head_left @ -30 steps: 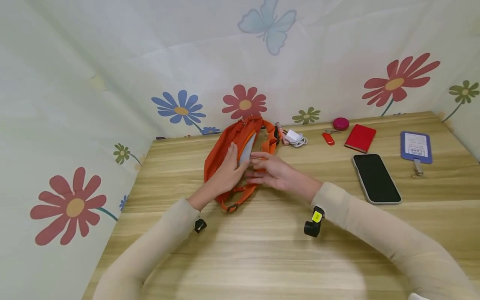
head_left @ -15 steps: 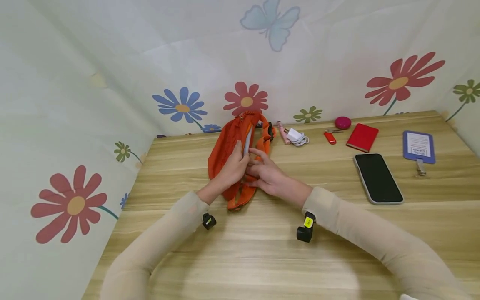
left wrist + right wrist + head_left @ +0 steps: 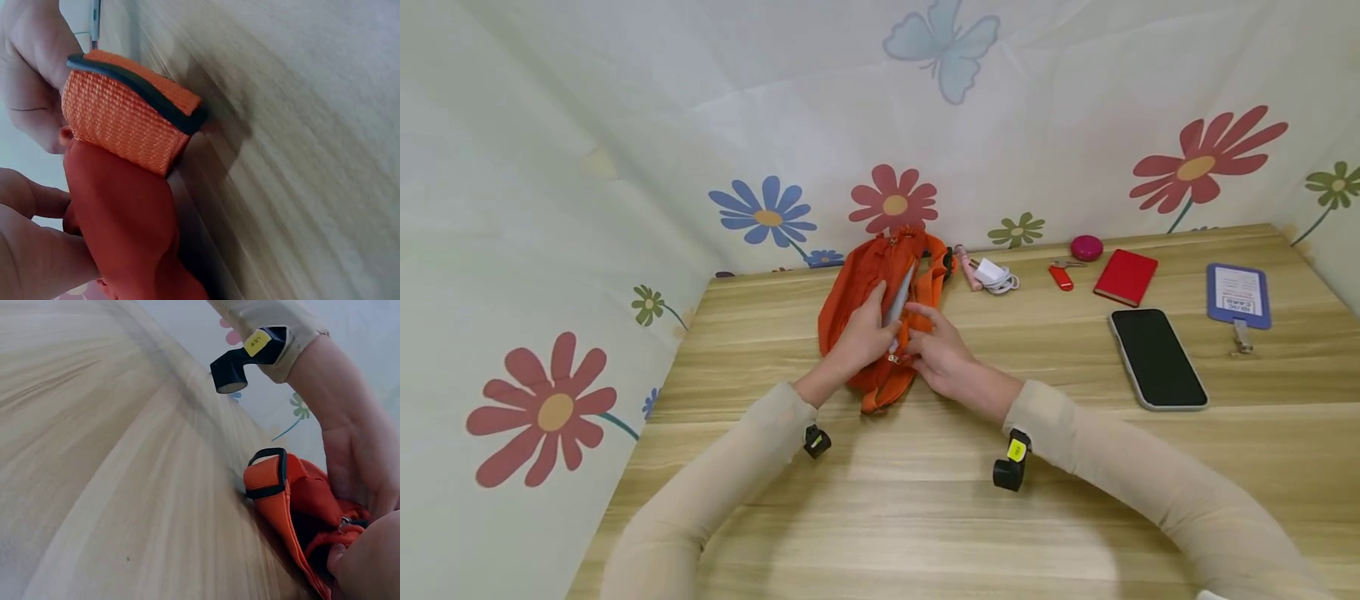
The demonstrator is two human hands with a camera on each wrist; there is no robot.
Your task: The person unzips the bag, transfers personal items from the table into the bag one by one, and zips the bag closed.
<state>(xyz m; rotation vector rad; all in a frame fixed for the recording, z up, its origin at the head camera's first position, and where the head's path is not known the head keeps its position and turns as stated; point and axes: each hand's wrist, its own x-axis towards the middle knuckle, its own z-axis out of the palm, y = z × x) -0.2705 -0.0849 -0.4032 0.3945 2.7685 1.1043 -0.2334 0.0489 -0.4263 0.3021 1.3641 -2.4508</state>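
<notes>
An orange-red waist bag (image 3: 847,307) stands on the table near the back, its unzipped mouth showing a pale lining (image 3: 901,293). My left hand (image 3: 859,340) grips the left side of the mouth, the other fingers along the outside. On the opposite side, my right hand (image 3: 945,357) pinches the edge of the mouth. A metal zipper pull (image 3: 344,522) sits between the hands in the right wrist view. The orange strap (image 3: 119,119) with its black buckle hangs at the near end of the bag. The bag's inside is mostly hidden.
Right of the bag lie a pink tube (image 3: 968,268), a white charger with cable (image 3: 995,276), a red key fob (image 3: 1061,277), a round magenta case (image 3: 1086,247), a red notebook (image 3: 1126,277), a phone (image 3: 1158,358) and a blue badge holder (image 3: 1238,293). A flowered wall cloth stands behind.
My hands have closed in on the bag's mouth, the right hand moving left onto its edge. The mouth narrowed, then spread wider again. The bag has shifted slightly right.
</notes>
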